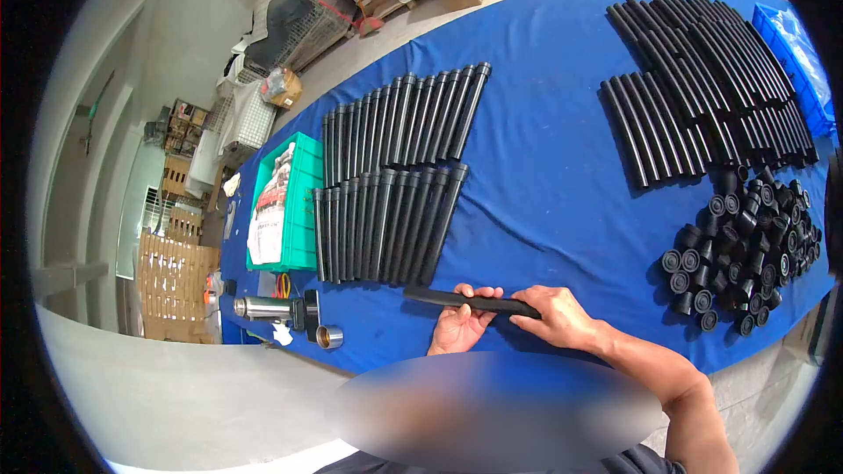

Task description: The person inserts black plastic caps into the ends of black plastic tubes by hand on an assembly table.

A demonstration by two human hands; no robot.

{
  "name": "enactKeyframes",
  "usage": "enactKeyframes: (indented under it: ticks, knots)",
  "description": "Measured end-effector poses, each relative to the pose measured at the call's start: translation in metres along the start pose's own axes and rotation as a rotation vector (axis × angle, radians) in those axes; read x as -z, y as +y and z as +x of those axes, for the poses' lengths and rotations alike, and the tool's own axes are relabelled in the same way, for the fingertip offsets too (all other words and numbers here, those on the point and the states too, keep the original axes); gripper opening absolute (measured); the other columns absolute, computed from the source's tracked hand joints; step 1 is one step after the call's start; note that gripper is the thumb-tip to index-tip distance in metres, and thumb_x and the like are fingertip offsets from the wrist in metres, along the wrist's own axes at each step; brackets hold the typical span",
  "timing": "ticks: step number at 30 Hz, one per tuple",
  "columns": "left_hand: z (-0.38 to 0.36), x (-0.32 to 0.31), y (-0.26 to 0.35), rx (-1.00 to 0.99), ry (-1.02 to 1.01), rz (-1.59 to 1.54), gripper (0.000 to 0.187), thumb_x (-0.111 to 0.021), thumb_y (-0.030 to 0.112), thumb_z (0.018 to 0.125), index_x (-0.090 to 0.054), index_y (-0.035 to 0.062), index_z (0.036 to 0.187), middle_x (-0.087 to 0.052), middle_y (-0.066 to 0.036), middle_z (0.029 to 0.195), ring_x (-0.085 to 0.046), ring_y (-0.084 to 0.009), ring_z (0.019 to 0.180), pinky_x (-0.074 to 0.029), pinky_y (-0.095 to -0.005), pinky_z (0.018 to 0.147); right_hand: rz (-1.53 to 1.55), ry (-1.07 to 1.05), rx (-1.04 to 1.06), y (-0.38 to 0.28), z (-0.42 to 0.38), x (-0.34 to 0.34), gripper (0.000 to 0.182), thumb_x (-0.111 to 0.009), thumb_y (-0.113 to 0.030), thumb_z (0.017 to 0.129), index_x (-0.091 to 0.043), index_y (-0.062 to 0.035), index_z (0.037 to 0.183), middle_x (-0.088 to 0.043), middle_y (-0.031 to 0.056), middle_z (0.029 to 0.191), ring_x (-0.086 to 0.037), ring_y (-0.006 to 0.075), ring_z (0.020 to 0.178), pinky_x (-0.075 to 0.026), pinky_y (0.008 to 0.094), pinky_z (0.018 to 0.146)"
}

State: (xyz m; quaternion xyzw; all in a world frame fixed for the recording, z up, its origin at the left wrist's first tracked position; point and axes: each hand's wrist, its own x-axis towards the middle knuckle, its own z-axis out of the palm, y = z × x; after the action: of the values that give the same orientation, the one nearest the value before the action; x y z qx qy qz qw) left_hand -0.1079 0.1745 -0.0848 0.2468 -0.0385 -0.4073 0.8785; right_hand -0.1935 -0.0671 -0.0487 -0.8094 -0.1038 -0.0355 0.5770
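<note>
A black tube (430,297) lies across both my hands just above the near edge of the blue table (553,167). My left hand (464,325) cups it from below near its middle, fingers curled over the top. My right hand (562,316) grips its right end from above. Straight ahead, two rows of finished black tubes (386,167) with wider collars lie side by side. A pile of small black end caps (746,254) sits to my right, with plain black tubes (702,79) stacked behind it.
A green crate (303,202) holding a printed bag stands at the table's left. A metal flask (263,307), a black tool and a small metal cup (329,336) lie near the left corner. A blue bin (795,61) is far right. Boxes and wire cages sit beyond the table.
</note>
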Motion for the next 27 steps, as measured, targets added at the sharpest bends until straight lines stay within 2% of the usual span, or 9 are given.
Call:
enactKeyframes:
  ticks: [9, 11, 14, 15, 17, 19, 21, 24, 27]
  knots:
    - [0.000, 0.001, 0.000, -0.001, 0.032, 0.022, 0.026, -0.070, 0.007, 0.094, -0.059, 0.0078, 0.117, -0.061, -0.018, 0.136, -0.047, -0.0356, 0.140, -0.040, -0.0517, 0.118, -0.019, -0.001, 0.022, 0.000, 0.000, 0.001, 0.032, -0.071, -0.020, 0.089, -0.065, 0.0007, 0.113, -0.069, 0.0211, 0.095, -0.068, 0.0393, 0.090, -0.055, 0.0479, 0.080]
    - [-0.001, -0.004, 0.000, -0.015, 0.075, 0.054, 0.027, -0.072, 0.009, 0.093, -0.060, 0.0079, 0.117, -0.062, -0.018, 0.136, -0.048, -0.0356, 0.139, -0.038, -0.0525, 0.119, -0.065, 0.042, 0.052, 0.004, 0.000, -0.002, 0.031, -0.071, -0.020, 0.089, -0.064, -0.0006, 0.112, -0.068, 0.0200, 0.094, -0.068, 0.0390, 0.088, -0.056, 0.0484, 0.079]
    - [0.002, -0.011, 0.000, -0.024, 0.074, 0.090, 0.029, -0.073, 0.012, 0.091, -0.063, 0.0082, 0.118, -0.062, -0.018, 0.135, -0.050, -0.0354, 0.137, -0.035, -0.0536, 0.119, -0.292, -0.013, 0.049, 0.003, 0.001, -0.009, 0.028, -0.071, -0.021, 0.087, -0.060, -0.0050, 0.107, -0.063, 0.0148, 0.088, -0.067, 0.0378, 0.083, -0.057, 0.0500, 0.073]
    - [0.001, -0.009, 0.002, -0.026, 0.044, 0.085, 0.029, -0.074, 0.013, 0.091, -0.064, 0.0083, 0.117, -0.063, -0.017, 0.134, -0.050, -0.0352, 0.136, -0.033, -0.0538, 0.120, -0.240, 0.008, 0.127, 0.010, 0.000, -0.011, 0.032, -0.072, -0.022, 0.086, -0.059, -0.0043, 0.109, -0.062, 0.0156, 0.089, -0.067, 0.0382, 0.084, -0.056, 0.0502, 0.073]
    - [-0.002, -0.001, -0.001, -0.067, 0.057, 0.070, 0.035, -0.077, 0.009, 0.087, -0.061, 0.0077, 0.118, -0.064, -0.017, 0.133, -0.055, -0.0361, 0.131, -0.041, -0.0545, 0.115, -0.111, -0.013, 0.105, 0.010, -0.005, -0.006, 0.039, -0.070, -0.026, 0.091, -0.060, -0.0042, 0.122, -0.063, 0.0180, 0.097, -0.066, 0.0397, 0.088, -0.054, 0.0498, 0.076]
    - [-0.003, 0.003, 0.000, -0.060, 0.045, 0.062, 0.033, -0.076, 0.006, 0.088, -0.059, 0.0062, 0.117, -0.064, -0.019, 0.132, -0.056, -0.0364, 0.131, -0.040, -0.0549, 0.116, 0.182, -0.165, -0.124, 0.000, 0.000, 0.007, 0.041, -0.070, -0.033, 0.092, -0.064, -0.0001, 0.116, -0.066, 0.0203, 0.096, -0.066, 0.0393, 0.088, -0.052, 0.0487, 0.076]
    - [-0.001, -0.002, 0.001, -0.041, 0.017, 0.087, 0.031, -0.070, 0.004, 0.092, -0.059, 0.0059, 0.122, -0.063, -0.018, 0.131, -0.053, -0.0357, 0.134, -0.041, -0.0551, 0.117, 0.182, -0.043, -0.024, 0.010, 0.000, -0.001, 0.033, -0.068, -0.025, 0.091, -0.064, 0.0023, 0.108, -0.066, 0.0208, 0.086, -0.066, 0.0432, 0.080, -0.052, 0.0514, 0.071]
    - [0.001, 0.000, 0.003, -0.013, 0.023, 0.024, 0.030, -0.068, 0.003, 0.094, -0.057, 0.0049, 0.122, -0.062, -0.019, 0.133, -0.051, -0.0369, 0.136, -0.041, -0.0563, 0.117, 0.040, 0.064, 0.085, 0.009, -0.005, -0.009, 0.031, -0.066, -0.025, 0.093, -0.063, 0.0027, 0.106, -0.066, 0.0222, 0.089, -0.066, 0.0439, 0.081, -0.052, 0.0512, 0.070]
    - [0.000, 0.003, 0.003, -0.017, -0.014, -0.002, 0.028, -0.067, 0.003, 0.095, -0.056, 0.0048, 0.120, -0.061, -0.020, 0.134, -0.050, -0.0374, 0.136, -0.042, -0.0576, 0.116, 0.018, 0.053, 0.111, 0.008, -0.006, -0.011, 0.028, -0.065, -0.023, 0.094, -0.061, 0.0026, 0.104, -0.066, 0.0228, 0.092, -0.066, 0.0436, 0.084, -0.052, 0.0516, 0.070]
